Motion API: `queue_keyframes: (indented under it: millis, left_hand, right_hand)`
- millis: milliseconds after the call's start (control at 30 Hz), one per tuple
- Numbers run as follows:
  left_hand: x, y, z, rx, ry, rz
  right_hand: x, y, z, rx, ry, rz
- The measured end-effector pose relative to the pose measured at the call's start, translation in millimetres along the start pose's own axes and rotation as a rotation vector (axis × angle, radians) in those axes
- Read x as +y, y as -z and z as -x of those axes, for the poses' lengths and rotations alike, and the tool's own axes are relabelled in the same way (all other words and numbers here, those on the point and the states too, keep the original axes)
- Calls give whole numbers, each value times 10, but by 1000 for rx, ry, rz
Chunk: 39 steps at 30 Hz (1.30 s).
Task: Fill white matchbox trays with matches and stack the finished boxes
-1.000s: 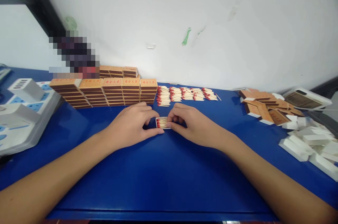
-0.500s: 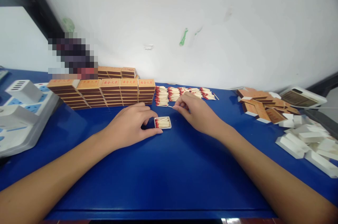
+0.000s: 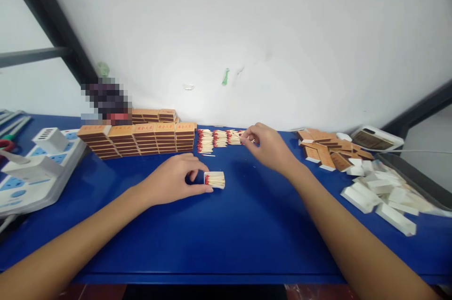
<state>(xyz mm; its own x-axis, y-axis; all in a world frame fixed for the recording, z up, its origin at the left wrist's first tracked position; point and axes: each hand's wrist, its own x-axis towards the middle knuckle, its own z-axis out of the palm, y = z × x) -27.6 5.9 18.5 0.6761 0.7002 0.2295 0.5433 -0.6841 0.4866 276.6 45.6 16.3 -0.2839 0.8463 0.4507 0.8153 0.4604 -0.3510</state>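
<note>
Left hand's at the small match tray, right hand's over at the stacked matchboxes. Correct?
One fix: the right hand is at the loose match piles, not the stacked matchboxes, as the head view shows. The rest holds.

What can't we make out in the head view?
Head view:
Whether the right hand holds anything: too small.
Right end of the loose matches: behind that hand.
Match count in the tray: they overlap.
Left part of power strip: cut by edge.
Back left: hidden by pixelated patch.
</note>
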Motion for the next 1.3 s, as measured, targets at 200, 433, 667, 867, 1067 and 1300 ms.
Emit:
queue_keyframes:
  millis: [200,433,667,867,1067,1300]
  left_hand:
    - [-24,-56,-61,-38,75,-31]
    - [-32,-74,-270,-69,105,-64]
    - [-139,-173,-379,-36,119,-69]
    - [-183,-232,-291,2,67,-88]
    - [-181,-253,-236,11,25,-95]
    - [-179,-263,-213,2,21,-92]
  right_hand:
    - [88,249,-20,0,-39,328]
    - [-413,248,227,-369,-39,-121]
    - [-749,-105,418,-450,-35,27]
    - [-626,-3,350,-361,15,32]
    - [-612,-111,342,-334,80,116]
    - [-508,-132,353,-307,49,-107]
